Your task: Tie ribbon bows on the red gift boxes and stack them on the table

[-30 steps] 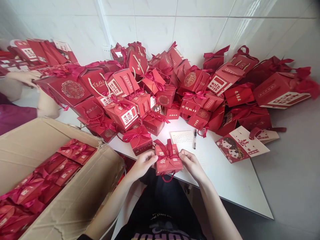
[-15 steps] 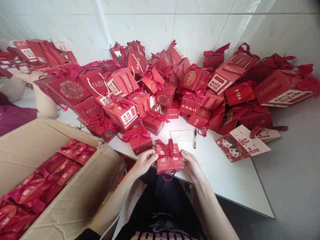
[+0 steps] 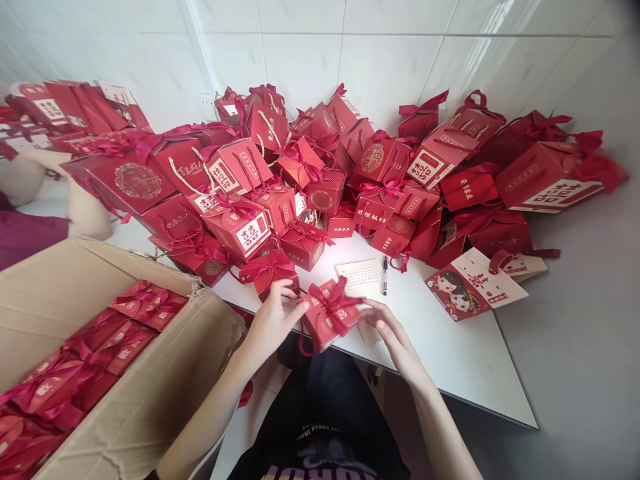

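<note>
Your left hand is below centre, fingers bent, thumb pointing right; your right hand points up-left, fingers loosely extended; both forearms slant inward from the bottom edge.

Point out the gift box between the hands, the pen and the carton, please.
Gift box [image 3: 330, 315]: head view, on its ribboned top.
Pen [image 3: 385, 275]: head view, mid-barrel.
Carton [image 3: 147, 393]: head view, on its right-hand cardboard wall.

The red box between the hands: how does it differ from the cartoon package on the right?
The red box wears a ribbon bow; the cartoon package is partly white, with printed figures. The red box is between the left hand and right hand; the cartoon package lies apart from both. Both have red surfaces.
</note>
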The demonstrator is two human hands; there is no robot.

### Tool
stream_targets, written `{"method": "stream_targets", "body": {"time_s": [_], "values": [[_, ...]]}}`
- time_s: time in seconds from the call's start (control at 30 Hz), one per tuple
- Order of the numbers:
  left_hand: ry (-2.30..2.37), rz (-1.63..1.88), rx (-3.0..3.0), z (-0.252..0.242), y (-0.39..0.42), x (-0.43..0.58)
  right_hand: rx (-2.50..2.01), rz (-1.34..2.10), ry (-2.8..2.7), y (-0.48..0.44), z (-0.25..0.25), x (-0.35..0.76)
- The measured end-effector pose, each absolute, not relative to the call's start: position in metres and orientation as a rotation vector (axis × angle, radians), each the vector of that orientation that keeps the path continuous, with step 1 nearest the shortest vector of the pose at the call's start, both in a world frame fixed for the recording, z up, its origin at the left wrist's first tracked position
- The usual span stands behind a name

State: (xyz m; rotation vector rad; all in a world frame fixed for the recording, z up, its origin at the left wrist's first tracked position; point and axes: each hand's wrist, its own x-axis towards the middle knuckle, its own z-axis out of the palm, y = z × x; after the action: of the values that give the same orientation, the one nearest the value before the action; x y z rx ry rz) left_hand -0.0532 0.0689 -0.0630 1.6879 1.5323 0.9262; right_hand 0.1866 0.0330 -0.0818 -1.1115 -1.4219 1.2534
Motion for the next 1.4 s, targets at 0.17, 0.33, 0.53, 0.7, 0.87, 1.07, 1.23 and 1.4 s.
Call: {"method": "stream_targets", "body": {"time_s": [0.17,0.33,0.53,0.7,0.87,1.07,1.23,1.4], "values": [[1.648,1.284,1.832,-0.051,0.051,-0.049,-1.041,1.529,-1.446,0.003,-0.070,0.185],[1.506,0.911,1.937,-0.043,0.031,-0.052,-1.303,1.094,-1.471,0.011,-0.075,0.177],[1.237,0.681,1.904,-0.054,0.053,-0.059,-1.318,0.740,-1.697,0.026,-0.084,0.162],[1.397,1.096,1.837,-0.063,0.071,-0.053,-1.375,0.204,-1.929,0.016,-0.072,0.145],[1.388,1.079,1.869,-0.062,0.074,-0.048,-1.151,-0.032,-2.267,0.014,-0.070,0.128],[1.435,1.122,1.853,-0.059,0.077,-0.046,-0.984,-0.091,-2.158,0.023,-0.082,0.118],[1.339,0.987,2.109,-0.047,0.077,-0.036,-0.900,-0.078,-2.096,0.024,-0.080,0.120],[1.380,0.835,2.155,-0.044,0.081,-0.029,-0.909,-0.144,-2.038,0.023,-0.081,0.119]]}}
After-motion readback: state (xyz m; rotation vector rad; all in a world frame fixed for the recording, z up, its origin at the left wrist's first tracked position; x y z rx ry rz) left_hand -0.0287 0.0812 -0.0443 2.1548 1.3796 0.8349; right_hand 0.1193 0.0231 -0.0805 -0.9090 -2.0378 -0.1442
